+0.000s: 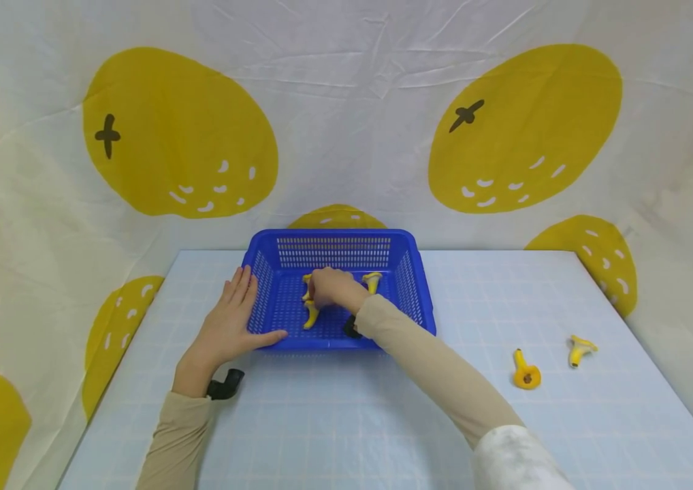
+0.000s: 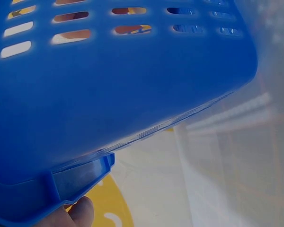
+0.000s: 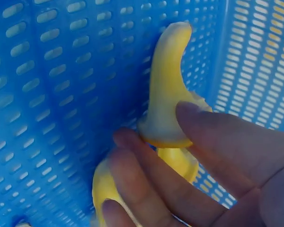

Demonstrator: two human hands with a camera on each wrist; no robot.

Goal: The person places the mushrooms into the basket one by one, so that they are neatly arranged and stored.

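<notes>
"What's the left hand (image 1: 227, 323) doing at the blue basket (image 1: 334, 233)?"

"Steadying it, I'd guess. The fingers lie straight along the basket's left rim, with the thumb spread wide over the near rim."

"And inside?"

"Left of the basket's middle, the right hand (image 1: 335, 287) has its fingers curled about a curved yellow mushroom (image 3: 168, 85), thumb against the cap. How firm that hold is, I can't tell. A second mushroom (image 3: 101, 188) lies by those fingers, and a third mushroom (image 1: 372, 282) lies in the basket's right half."

"So, how far along?"

"Past halfway, I reckon: at least three are in the basket, though the hand hides part of its floor."

"And what's left?"

"Two on the bench (image 1: 346, 422), right of the basket: a fourth mushroom (image 1: 525, 369), cap facing us, then a fifth mushroom (image 1: 579, 350), farther from the basket. Neither is being touched."
</notes>
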